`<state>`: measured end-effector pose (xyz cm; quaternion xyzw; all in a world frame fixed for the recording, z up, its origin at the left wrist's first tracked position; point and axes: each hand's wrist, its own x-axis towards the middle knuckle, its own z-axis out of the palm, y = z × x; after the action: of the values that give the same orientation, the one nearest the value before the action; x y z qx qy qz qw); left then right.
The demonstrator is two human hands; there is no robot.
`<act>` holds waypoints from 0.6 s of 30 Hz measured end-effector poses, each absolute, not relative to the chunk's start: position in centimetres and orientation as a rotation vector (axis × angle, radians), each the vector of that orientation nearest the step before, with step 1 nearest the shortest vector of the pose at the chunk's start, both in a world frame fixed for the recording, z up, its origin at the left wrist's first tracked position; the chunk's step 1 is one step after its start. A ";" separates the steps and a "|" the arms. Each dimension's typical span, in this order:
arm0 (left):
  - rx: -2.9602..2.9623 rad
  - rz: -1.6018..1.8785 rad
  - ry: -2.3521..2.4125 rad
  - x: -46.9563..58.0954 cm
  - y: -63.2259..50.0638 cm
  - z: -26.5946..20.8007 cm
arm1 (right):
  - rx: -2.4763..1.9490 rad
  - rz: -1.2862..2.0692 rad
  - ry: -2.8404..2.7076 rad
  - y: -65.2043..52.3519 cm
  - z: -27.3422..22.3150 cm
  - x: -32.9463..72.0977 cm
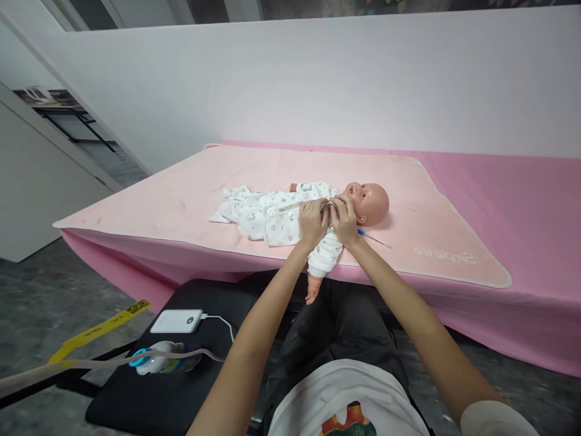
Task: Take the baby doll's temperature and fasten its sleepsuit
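Note:
A baby doll (370, 203) lies on its back on a pale pink mat (167, 181), its head to the right. It is dressed in a white printed baby outfit (276, 212) with buttons down the front. At the neckline my left hand (313, 221) has its fingers closed on the edge of the cloth. My right hand (344, 218) pinches the same collar from the side nearer the head, and the two sets of fingertips almost meet. The doll's near arm hangs over the table edge. Partly behind my right wrist lies a thin stick with a blue end (374, 238).
The mat rests on a table with a pink cloth (535, 242), against a white wall (363, 85). At lower left, a black chair (136, 393) holds a white power bank (177, 321) with a cable and a small bottle (166, 357). A yellow strap (104, 327) hangs beside it.

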<state>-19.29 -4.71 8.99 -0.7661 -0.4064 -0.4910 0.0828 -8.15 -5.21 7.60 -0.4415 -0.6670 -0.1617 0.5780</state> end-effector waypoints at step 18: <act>-2.346 -1.370 -1.175 -19.4 -5.0 9.3 | -1.020 -0.460 -1.486 -5.8 8.1 -8.2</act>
<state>-19.38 -4.99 9.35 -0.7893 -0.3953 -0.4609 0.0907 -8.19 -5.84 8.12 -0.4396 -0.6405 -0.1983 0.5977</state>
